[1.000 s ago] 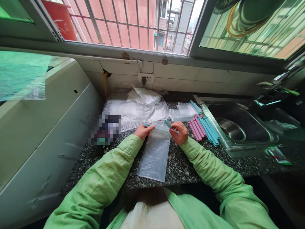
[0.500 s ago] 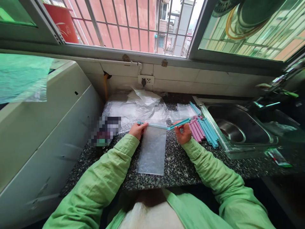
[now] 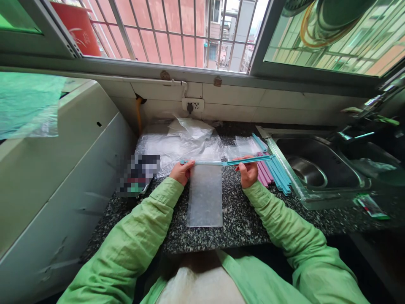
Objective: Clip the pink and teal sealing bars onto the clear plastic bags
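Note:
My left hand pinches the top left corner of a clear plastic bag together with one end of a blue bag sealing clip. One arm of the clip lies along the bag's top edge. From the hinge at the bag's right corner, the other arm extends almost straight out to the right. My right hand is closed on that free arm. Beside and beyond it lie pink clips and more blue clips in rows. The bag hangs flat over the speckled counter.
Crumpled clear plastic bags cover the back of the counter. Small clear bags lie behind the clips. A steel sink is at the right, with a small packet by its front. A white appliance stands left.
My right hand has moved a little to the right, and the clip's free arm now lies nearly level with the bag's top edge. The bag's lower end has swung slightly right.

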Motion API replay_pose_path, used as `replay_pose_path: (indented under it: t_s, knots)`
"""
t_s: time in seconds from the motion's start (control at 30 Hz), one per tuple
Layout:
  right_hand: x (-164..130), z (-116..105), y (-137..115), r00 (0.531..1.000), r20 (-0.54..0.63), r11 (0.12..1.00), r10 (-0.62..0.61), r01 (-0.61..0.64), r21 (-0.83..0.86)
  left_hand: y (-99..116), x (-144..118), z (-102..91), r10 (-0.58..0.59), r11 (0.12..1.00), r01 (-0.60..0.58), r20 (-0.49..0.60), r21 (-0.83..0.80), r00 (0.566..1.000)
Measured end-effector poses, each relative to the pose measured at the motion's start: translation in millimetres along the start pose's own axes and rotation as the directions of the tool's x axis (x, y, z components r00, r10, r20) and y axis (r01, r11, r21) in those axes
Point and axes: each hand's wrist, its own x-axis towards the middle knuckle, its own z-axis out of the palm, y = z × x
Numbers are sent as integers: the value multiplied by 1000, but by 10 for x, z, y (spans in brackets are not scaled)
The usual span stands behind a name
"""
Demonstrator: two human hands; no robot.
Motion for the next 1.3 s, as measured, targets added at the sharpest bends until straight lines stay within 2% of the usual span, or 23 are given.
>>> replay_pose_path:
  t_s: [0.13,0.33,0.8,1.13,1.3]
  knots:
    - [7,4,7,996,32,994,89,-91,55,0,8,-9,16,1000,-16,3,18,1000]
    - [-15,26,-8,989,82,990,121,-126,62,-1,-4,5,-5,998,6,2,-65,1000]
    - [-50,27,109,977,210,991,33,-5,-134,-12,-22,26,-64,997,64,28,-34,998]
    - [-50,25,123,981,195,985,-27,59,-161,-73,12,-9,-52,996,47,68,71,996]
    - [-22,16,137,985,169,980,-35,67,-187,-55,-24,-7,-102,987,90,93,131,990]
